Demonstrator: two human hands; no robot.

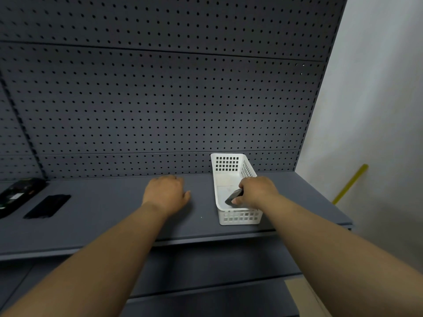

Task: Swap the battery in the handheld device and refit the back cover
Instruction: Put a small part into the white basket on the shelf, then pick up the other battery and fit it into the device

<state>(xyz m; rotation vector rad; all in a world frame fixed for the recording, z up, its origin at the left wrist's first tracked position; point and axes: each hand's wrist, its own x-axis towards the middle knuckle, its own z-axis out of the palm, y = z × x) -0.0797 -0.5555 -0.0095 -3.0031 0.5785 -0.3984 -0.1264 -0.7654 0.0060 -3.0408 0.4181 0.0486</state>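
One white perforated basket point(238, 217) stood on the grey shelf point(103, 216), at 3 o'clock from the left hand. The right hand point(257, 191) reached inside it, fingers clamped on a dark battery point(234, 196) tilted above the basket's floor; nothing else lay within. The left hand point(166, 193) rested loosely curled, grasping nothing. At 9 o'clock lay the handheld device point(17, 194), and just beside it its back cover point(47, 206).

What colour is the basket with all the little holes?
White. The basket shows clearly in the head view, sitting on the grey shelf.
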